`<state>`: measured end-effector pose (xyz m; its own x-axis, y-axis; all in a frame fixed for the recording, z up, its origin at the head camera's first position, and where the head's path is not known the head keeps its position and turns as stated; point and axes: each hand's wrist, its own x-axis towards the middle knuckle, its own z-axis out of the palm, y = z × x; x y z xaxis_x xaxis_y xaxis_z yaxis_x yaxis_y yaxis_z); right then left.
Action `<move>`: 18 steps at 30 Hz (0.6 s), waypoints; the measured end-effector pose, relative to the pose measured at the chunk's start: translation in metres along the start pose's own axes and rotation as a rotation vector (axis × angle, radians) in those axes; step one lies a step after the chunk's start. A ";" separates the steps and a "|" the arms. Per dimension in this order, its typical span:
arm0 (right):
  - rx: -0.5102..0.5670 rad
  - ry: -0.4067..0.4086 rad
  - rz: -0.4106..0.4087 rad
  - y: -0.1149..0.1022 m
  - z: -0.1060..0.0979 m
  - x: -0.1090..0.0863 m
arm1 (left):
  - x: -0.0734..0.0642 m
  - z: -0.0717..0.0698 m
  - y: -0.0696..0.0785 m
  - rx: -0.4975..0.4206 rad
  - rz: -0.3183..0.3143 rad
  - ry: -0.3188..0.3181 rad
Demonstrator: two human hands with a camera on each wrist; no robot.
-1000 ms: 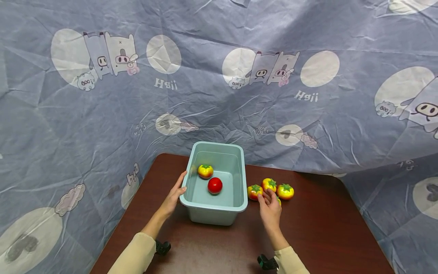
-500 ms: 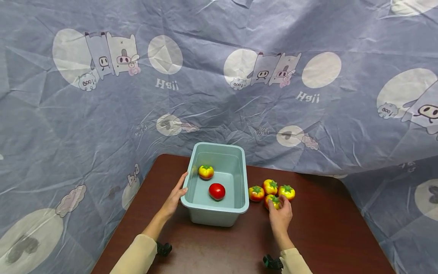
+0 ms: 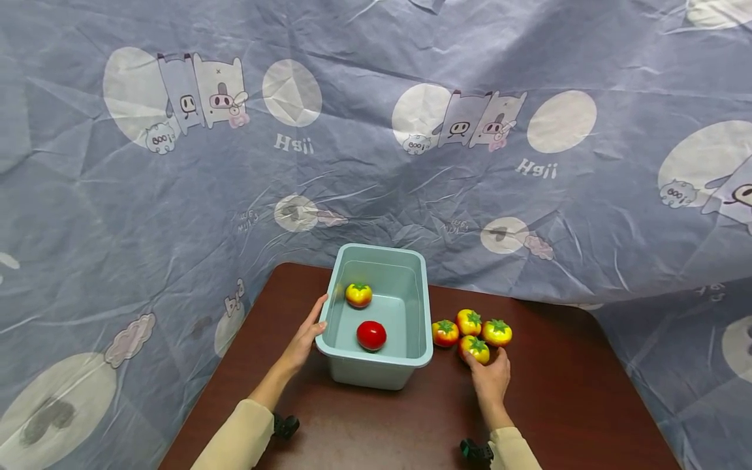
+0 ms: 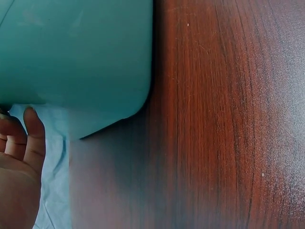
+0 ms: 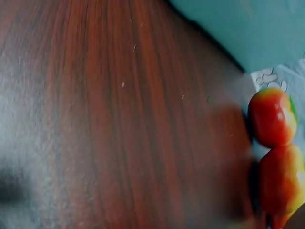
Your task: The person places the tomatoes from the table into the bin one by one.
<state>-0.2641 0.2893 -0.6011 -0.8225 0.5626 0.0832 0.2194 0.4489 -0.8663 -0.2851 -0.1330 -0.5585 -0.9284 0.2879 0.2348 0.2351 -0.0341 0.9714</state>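
My left hand (image 3: 301, 343) is at the left side of a pale green tub (image 3: 383, 360), thumb and fingers touching its rim and outer wall. In the left wrist view the left hand (image 4: 21, 162) shows beside the tub (image 4: 76, 57). Inside the tub lie a yellow-and-red toy tomato (image 3: 359, 296) and a red one (image 3: 371, 335). To the right of the tub, my right hand (image 3: 492, 378) holds the nearest toy tomato (image 3: 474, 348) between thumb and fingers; some fingertips are hidden. The right wrist view has toy tomatoes (image 5: 272, 117) at its right edge.
Three more toy tomatoes sit close around the held one: left (image 3: 445, 333), behind (image 3: 469, 322) and right (image 3: 497, 332). A dark brown wooden table (image 3: 376, 431) carries everything. Behind it hangs a blue-grey printed cloth (image 3: 364, 163).
My right hand has moved right and down from above the tomatoes to the nearest one. In the tub the red tomato has rolled a little towards me. The left hand stays put.
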 end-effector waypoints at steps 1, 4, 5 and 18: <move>-0.007 -0.018 0.012 0.003 0.000 0.001 | 0.000 0.000 0.000 0.001 0.004 -0.001; -0.017 -0.036 0.019 0.011 0.002 0.002 | 0.000 -0.001 -0.001 -0.009 0.017 -0.007; -0.018 -0.033 0.015 0.014 0.003 0.003 | 0.000 -0.001 -0.002 -0.010 0.018 -0.008; -0.023 -0.005 -0.046 0.020 0.017 0.004 | -0.005 0.002 0.022 -0.035 -0.033 -0.031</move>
<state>-0.2716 0.2889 -0.6267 -0.8348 0.5372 0.1203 0.1931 0.4903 -0.8499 -0.2751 -0.1334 -0.5383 -0.9262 0.3186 0.2015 0.1933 -0.0577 0.9795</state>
